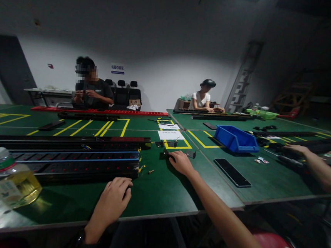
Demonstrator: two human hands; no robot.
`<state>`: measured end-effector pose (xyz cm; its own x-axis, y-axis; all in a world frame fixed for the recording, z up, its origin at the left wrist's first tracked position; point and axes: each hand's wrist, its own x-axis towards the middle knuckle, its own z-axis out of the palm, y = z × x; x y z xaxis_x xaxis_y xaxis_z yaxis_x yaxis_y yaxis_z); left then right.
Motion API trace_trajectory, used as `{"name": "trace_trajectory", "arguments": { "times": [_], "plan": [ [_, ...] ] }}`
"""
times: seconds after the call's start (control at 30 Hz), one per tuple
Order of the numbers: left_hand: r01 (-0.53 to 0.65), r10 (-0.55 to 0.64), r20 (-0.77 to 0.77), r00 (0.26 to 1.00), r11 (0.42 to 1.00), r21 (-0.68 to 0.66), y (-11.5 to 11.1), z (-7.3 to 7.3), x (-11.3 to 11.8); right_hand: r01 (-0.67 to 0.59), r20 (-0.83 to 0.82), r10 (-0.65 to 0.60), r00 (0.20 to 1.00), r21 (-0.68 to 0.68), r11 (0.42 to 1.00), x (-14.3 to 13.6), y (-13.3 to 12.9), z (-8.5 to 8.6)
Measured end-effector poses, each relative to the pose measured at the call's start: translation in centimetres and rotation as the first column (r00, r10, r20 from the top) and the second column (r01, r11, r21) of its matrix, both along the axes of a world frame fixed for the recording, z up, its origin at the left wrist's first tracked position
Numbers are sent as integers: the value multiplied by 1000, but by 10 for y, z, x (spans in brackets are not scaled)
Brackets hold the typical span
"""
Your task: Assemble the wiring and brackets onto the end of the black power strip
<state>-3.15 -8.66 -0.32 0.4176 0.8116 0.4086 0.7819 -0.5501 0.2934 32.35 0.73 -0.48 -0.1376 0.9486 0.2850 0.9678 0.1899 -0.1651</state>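
My left hand (114,196) rests near the front edge of the green table (158,200), just below the end of a long black rail assembly (78,162) with blue strips and red dots. Its fingers are curled together; whether anything is under them is hidden. Farther forward, my right hand (181,162) reaches over the table, its fingertips on a small black part (165,153). Another dark bracket (191,154) lies just beyond that hand. A small yellowish screw (151,171) lies between the rail end and my right hand.
A bottle of yellow liquid (14,180) stands at the left. A phone (232,172) and a blue bin (236,139) are right of my right hand. Another person's hands (299,151) work at the far right; two people sit across the table.
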Motion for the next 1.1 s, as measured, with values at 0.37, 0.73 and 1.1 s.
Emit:
{"name": "trace_trajectory", "arguments": {
  "times": [0.37, 0.73, 1.1],
  "plan": [
    [2, -2, -7, 1000, 1000, 2, 0, 0, 0, 64, -76, -59, 995, 63, 996, 1, 5, -6],
    [10, -9, -16, 1000, 995, 102, -1, 2, 1, 148, -5, -148, 989, -11, 989, 19, 8, -13],
    [124, -112, -121, 986, 988, 97, -7, 27, 34, 139, 4, -139, 990, -29, 990, 23, 11, -15]
  ]
}}
